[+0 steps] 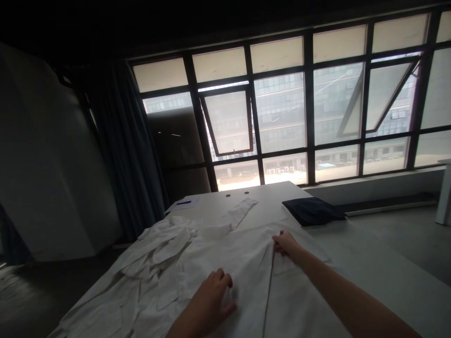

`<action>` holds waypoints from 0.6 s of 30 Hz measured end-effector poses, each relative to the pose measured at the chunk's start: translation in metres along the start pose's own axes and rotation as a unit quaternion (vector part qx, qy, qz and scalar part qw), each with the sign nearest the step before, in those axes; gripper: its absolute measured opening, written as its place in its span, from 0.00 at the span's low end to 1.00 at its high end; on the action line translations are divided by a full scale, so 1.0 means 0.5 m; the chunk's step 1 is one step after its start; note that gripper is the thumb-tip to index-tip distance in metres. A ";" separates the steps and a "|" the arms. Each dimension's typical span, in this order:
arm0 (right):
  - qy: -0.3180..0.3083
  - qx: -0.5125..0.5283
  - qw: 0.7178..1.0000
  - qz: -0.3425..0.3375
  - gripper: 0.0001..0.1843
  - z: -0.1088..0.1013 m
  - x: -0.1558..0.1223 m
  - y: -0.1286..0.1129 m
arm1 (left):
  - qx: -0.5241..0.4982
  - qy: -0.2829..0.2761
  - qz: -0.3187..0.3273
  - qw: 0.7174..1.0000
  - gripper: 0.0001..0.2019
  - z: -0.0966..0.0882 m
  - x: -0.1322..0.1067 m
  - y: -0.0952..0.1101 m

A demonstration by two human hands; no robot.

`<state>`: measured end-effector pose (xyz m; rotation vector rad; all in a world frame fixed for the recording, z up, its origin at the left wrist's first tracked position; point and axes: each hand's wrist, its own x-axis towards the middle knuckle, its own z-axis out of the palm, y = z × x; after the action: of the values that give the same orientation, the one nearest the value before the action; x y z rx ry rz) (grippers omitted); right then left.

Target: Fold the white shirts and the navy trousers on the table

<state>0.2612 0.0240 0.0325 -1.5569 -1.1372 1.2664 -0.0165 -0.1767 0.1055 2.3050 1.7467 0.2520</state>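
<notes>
A white cloth garment [239, 267], probably a shirt or coat, lies spread over the table, with a dark seam running down its front. My right hand [284, 243] pinches a fold of it near the top edge of the front opening. My left hand [211, 300] rests on the fabric lower down, with its fingers curved and apart. A crumpled mass of white fabric [158, 249] bunches to the left of my hands, and a flat white sleeve [243, 210] stretches toward the far end.
The long white table [369, 263] runs toward a large framed window [282, 110]. A folded dark navy cloth [312, 211] lies at its far right, and a sheet with a blue pen [185, 203] at its far left. A dark curtain [125, 141] hangs on the left.
</notes>
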 end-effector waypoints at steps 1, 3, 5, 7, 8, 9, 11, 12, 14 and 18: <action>0.009 -0.032 0.999 -0.013 0.22 0.008 0.004 0.018 | 0.000 -0.020 0.006 1.000 0.20 0.019 0.006 -0.007; 0.023 -0.092 0.994 -0.057 0.25 0.017 0.014 0.043 | -0.002 -0.062 0.042 0.997 0.23 0.067 0.016 -0.014; 0.028 -0.148 0.982 -0.110 0.27 0.018 0.026 0.053 | -0.007 -0.091 0.107 0.990 0.17 0.120 0.024 -0.012; 0.031 -0.199 0.966 -0.163 0.22 0.015 0.036 0.053 | -0.016 -0.095 0.176 0.980 0.11 0.166 0.030 -0.006; 0.034 -0.220 0.957 -0.188 0.20 0.014 0.039 0.051 | -0.018 -0.090 0.200 0.975 0.10 0.184 0.033 -0.003; 0.039 -0.238 0.947 -0.213 0.20 0.013 0.040 0.049 | -0.016 -0.085 0.217 0.972 0.11 0.199 0.036 -0.001; 0.050 -0.267 0.927 -0.258 0.21 0.012 0.038 0.046 | 0.000 -0.073 0.228 0.971 0.12 0.216 0.040 0.003; 0.054 -0.280 0.918 -0.275 0.22 0.012 0.036 0.046 | 0.013 -0.070 0.230 0.971 0.11 0.220 0.042 0.005; 0.065 -0.307 0.903 -0.292 0.23 0.010 0.032 0.051 | 0.035 -0.064 0.234 0.970 0.09 0.220 0.046 0.010; 0.091 -0.375 0.881 -0.274 0.18 0.004 0.034 0.070 | 0.087 -0.106 0.208 0.969 0.08 0.203 0.046 0.034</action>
<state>0.2660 0.0311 -0.0054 -1.6363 -1.9012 0.2810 0.0337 -0.1679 0.0134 2.6937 1.2174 -0.0796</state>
